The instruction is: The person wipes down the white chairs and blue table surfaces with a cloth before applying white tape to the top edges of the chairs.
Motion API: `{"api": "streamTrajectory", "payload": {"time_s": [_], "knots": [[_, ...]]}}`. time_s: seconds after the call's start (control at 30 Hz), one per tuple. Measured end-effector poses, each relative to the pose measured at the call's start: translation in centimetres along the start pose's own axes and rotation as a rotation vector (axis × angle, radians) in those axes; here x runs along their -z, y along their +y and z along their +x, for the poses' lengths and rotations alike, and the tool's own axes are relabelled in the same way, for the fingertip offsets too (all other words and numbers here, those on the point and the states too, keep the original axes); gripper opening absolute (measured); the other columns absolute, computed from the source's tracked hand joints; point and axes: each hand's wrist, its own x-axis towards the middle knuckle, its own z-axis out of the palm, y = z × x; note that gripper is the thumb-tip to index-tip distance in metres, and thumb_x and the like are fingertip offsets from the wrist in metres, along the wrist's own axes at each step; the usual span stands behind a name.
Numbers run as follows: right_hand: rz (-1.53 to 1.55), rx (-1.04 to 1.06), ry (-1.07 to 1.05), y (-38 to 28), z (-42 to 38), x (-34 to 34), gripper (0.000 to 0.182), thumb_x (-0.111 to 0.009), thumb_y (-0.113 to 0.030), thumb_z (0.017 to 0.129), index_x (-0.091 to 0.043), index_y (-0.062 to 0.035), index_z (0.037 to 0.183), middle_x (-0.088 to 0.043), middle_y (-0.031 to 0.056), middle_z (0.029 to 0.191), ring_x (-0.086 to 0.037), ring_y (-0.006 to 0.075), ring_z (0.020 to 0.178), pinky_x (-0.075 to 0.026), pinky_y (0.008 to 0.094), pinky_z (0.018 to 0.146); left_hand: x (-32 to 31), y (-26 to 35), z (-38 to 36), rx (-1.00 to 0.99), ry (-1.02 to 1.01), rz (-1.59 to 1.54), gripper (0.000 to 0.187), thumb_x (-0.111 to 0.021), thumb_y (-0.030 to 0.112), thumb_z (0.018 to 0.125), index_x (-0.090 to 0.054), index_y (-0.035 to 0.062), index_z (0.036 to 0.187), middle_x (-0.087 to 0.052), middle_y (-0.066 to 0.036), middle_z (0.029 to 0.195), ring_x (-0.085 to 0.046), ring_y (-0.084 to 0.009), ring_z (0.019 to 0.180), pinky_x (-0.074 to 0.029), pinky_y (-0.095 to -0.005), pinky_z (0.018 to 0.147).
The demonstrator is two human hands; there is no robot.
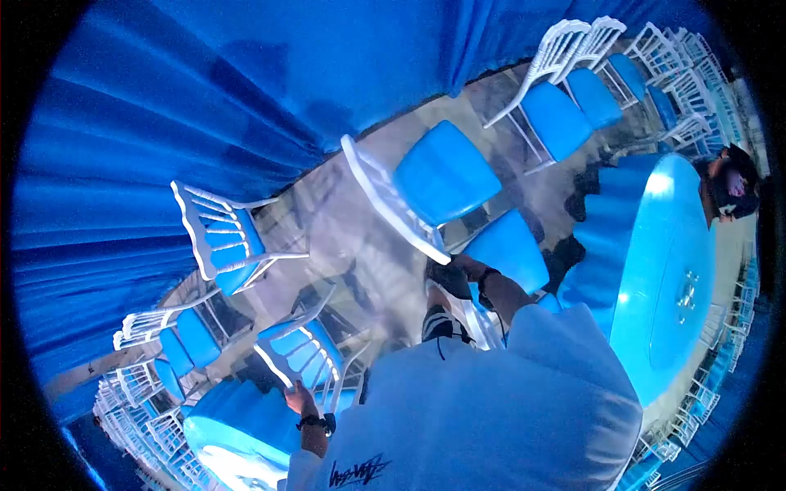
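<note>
My left hand (301,401), with a watch at the wrist, is closed on the top rail of a white chair (304,352) with a blue-lit seat. On the other side, my right hand (468,267) is at the lower end of another white chair's back (393,200); its fingers are in shadow and appear closed on the rail. That chair's blue seat (447,173) faces away from me. Close by the right forearm is a further seat (509,252), its frame partly covered by my arm. My shoe and striped sock show between the chairs.
A single chair (221,237) stands near the blue curtain (164,164). More chairs (557,119) line the curtain at upper right. Round cloth-covered tables stand at right (663,270) and lower left (237,425). A person (731,184) is beyond the right table.
</note>
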Motion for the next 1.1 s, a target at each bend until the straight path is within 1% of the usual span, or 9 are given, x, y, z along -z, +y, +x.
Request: {"api": "streamTrajectory", "payload": {"time_s": [0.2, 0.3, 0.37, 0.43, 0.5, 0.57, 0.73, 0.8, 1.1], "knots": [[0.351, -0.004, -0.02, 3.7, 1.9, 1.1, 0.041, -0.046, -0.023, 0.11, -0.054, -0.0001, 0.144, -0.066, 0.024, 0.128, -0.067, 0.0349, 0.115, -0.058, 0.0504, 0.095, 1.7, 4.1, -3.5, 0.1, -0.099, 0.344, 0.101, -0.07, 0.049, 0.083, -0.03, -0.002, 0.161, -0.034, -0.023, 0.166, -0.027, -0.0442, 0.155, -0.028, -0.0546, 0.125], [1.373, -0.388, -0.623, 2.0, 1.7, 1.1, 0.041, -0.041, -0.015, 0.111, -0.051, -0.0009, 0.148, -0.066, 0.0248, 0.131, -0.066, 0.0391, 0.12, -0.059, 0.0557, 0.098, 2.3, 7.6, -6.1, 0.068, -0.043, 0.328, 0.101, -0.07, 0.048, 0.083, -0.03, -0.0004, 0.162, -0.033, -0.023, 0.167, -0.025, -0.0475, 0.155, -0.025, -0.0553, 0.126], [0.757, -0.163, -0.173, -0.8, 0.6, 0.1, 0.055, -0.039, -0.046, 0.111, -0.06, 0.0019, 0.128, -0.071, 0.0208, 0.106, -0.069, 0.0373, 0.095, -0.057, 0.0548, 0.094, 2.0, 9.4, -6.8, -0.078, -0.063, 0.298, 0.096, -0.07, 0.049, 0.085, -0.036, 0.0003, 0.159, -0.035, -0.024, 0.166, -0.026, -0.0461, 0.155, -0.023, -0.0558, 0.127], [0.221, 0.017, 0.022, -2.0, -1.1, -0.4, 0.038, -0.082, -0.022, 0.091, -0.065, -0.0028, 0.119, -0.074, 0.0108, 0.104, -0.071, 0.0261, 0.098, -0.06, 0.0437, 0.089, 2.7, 11.9, -7.0, -0.312, -0.119, 0.305, 0.085, -0.068, 0.048, 0.088, -0.045, 0.0024, 0.156, -0.037, -0.026, 0.163, -0.029, -0.0444, 0.154, -0.021, -0.0559, 0.128], [0.395, -0.033, -0.157, -6.2, -3.1, -0.4, 0.048, -0.091, -0.006, 0.079, -0.066, -0.0049, 0.12, -0.075, 0.0077, 0.107, -0.071, 0.0193, 0.1, -0.061, 0.0392, 0.087, 1.1, 14.0, -6.3, -0.45, -0.163, 0.365, 0.079, -0.076, 0.042, 0.085, -0.051, 0.0108, 0.154, -0.033, -0.024, 0.167, -0.031, -0.0456, 0.153, -0.027, -0.0547, 0.125], [0.504, -0.208, -0.141, -5.8, -4.0, -0.7, 0.049, -0.086, -0.012, 0.087, -0.063, -0.0035, 0.129, -0.075, 0.0111, 0.109, -0.071, 0.0222, 0.101, -0.061, 0.0427, 0.089, -0.4, 16.5, -5.0, -0.569, -0.277, 0.265, 0.07, -0.078, 0.034, 0.084, -0.056, 0.0217, 0.15, -0.035, -0.017, 0.168, -0.027, -0.0466, 0.155, -0.029, -0.0581, 0.124], [0.352, -0.1, -0.172, -15.6, -9.3, -1.4, 0.053, -0.069, -0.024, 0.103, -0.049, 0.0014, 0.145, -0.072, 0.0105, 0.114, -0.069, 0.0225, 0.105, -0.057, 0.0392, 0.097, -1.0, 28.2, -3.9, -0.945, -0.326, 0.202, 0.068, -0.072, 0.032, 0.087, -0.055, 0.0141, 0.15, -0.035, -0.018, 0.167, -0.027, -0.0465, 0.154, -0.028, -0.0583, 0.124], [0.571, -0.132, -0.075, -13.4, -8.7, -2.1, 0.045, -0.072, -0.026, 0.101, -0.053, 0.001, 0.132, -0.07, 0.0067, 0.101, -0.067, 0.0183, 0.094, -0.056, 0.0362, 0.087, -2.4, 32.8, -2.6, -1.055, -0.326, 0.111, 0.066, -0.07, 0.033, 0.087, -0.056, 0.0119, 0.149, -0.037, -0.021, 0.165, -0.03, -0.0471, 0.152, -0.029, -0.0579, 0.123], [0.579, 0.041, 0.373, -10.3, -11.5, -5.9, 0.05, -0.068, -0.026, 0.102, -0.052, -0.008, 0.145, -0.071, 0.0182, 0.108, -0.068, 0.035, 0.106, -0.055, 0.0455, 0.09, -0.7, 48.6, 0.2, -1.402, -0.464, -0.262, 0.068, -0.071, 0.026, 0.09, -0.05, 0.012, 0.153, -0.048, -0.021, 0.157, -0.04, -0.0479, 0.146, -0.037, -0.0513, 0.121]]}}
